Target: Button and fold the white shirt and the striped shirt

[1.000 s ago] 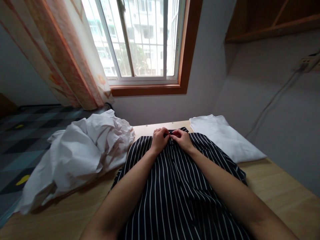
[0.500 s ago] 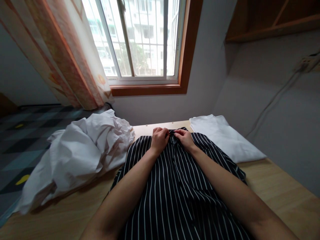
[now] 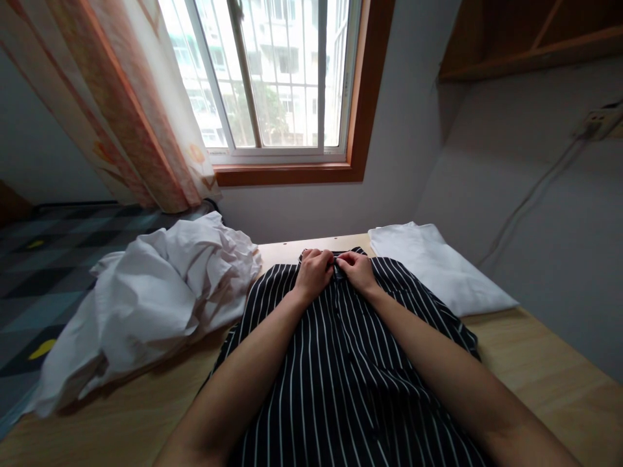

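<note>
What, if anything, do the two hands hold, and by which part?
Left hand and right hand pinch the black, white-striped fabric shirt at the front of its collar.

A shirt (image 3: pixel 321 363) lies on the tabletop (image 3: pixel 549 363), a cloth (image 3: pixel 156 298) to its left and a second cloth (image 3: pixel 433 269) to its right; the bed (image 3: pixel 43 285) is farther left, the window (image 3: pixel 287 84) behind, a shelf (image 3: pixel 540 65) upper right.

No text, brand or number is legible. Tiny marks on the window's right upright (image 3: pixel 349 84) are too small to read.
</note>
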Action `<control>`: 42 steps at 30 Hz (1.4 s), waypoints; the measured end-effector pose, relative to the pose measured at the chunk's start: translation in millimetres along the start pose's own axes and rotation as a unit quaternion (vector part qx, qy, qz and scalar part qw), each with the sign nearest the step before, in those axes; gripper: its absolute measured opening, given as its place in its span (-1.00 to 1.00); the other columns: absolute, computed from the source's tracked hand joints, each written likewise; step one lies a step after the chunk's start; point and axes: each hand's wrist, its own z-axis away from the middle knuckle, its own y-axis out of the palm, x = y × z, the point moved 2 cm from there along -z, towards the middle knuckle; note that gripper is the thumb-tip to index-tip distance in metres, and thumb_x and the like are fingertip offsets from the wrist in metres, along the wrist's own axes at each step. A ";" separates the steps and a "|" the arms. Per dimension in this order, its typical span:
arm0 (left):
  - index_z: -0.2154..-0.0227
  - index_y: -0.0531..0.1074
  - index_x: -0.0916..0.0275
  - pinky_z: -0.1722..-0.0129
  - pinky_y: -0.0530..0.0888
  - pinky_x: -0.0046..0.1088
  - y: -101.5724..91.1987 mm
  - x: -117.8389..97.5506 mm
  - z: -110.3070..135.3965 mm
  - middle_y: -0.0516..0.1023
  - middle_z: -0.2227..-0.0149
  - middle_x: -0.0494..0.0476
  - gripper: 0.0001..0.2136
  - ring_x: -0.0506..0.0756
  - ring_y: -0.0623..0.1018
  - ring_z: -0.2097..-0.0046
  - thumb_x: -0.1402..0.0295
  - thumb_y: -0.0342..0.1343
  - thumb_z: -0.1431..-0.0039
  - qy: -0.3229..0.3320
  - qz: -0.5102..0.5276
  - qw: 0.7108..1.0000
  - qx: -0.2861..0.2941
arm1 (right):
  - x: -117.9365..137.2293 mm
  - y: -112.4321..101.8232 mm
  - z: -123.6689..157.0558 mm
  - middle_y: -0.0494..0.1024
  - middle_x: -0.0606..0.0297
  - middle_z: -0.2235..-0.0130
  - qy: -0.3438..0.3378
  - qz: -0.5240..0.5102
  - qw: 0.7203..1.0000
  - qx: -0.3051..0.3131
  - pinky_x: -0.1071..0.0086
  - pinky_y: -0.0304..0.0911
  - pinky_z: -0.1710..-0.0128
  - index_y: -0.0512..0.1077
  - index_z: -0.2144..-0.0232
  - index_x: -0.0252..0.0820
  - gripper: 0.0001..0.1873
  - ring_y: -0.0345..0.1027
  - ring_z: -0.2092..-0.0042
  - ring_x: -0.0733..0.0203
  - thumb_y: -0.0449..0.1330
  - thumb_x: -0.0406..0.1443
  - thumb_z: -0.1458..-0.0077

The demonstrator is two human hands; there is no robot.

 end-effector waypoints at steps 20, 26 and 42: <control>0.44 0.33 0.18 0.16 0.41 -0.31 -5.7 2.3 -0.7 0.42 0.42 0.07 -0.86 0.11 0.42 0.27 0.56 0.08 -0.10 0.003 0.031 1.000 0.005 | -6.4 0.7 -3.2 0.62 0.26 0.40 0.067 -0.158 0.983 0.068 0.29 0.42 0.29 0.54 0.42 -0.21 -0.78 0.47 0.39 0.21 0.31 -0.23 0.20; 0.43 0.33 0.19 0.18 0.42 -0.33 -7.2 3.2 -1.7 0.43 0.39 0.07 -0.87 0.10 0.44 0.26 0.57 0.06 -0.12 0.000 0.056 0.998 -0.004 | -9.3 -0.5 -3.5 0.62 0.24 0.40 0.036 -0.095 0.993 0.059 0.27 0.41 0.26 0.54 0.43 -0.21 -0.80 0.49 0.36 0.16 0.30 -0.21 0.14; 0.48 0.29 0.19 0.20 0.40 -0.36 -5.0 10.0 -1.2 0.46 0.43 0.02 -0.81 0.08 0.44 0.31 0.58 0.17 -0.04 -0.031 0.082 0.996 -0.024 | 16.6 -7.4 4.1 0.61 0.23 0.32 -0.123 0.062 0.989 0.048 0.28 0.35 0.19 0.54 0.36 -0.16 -0.87 0.47 0.29 0.16 0.17 -0.33 -0.05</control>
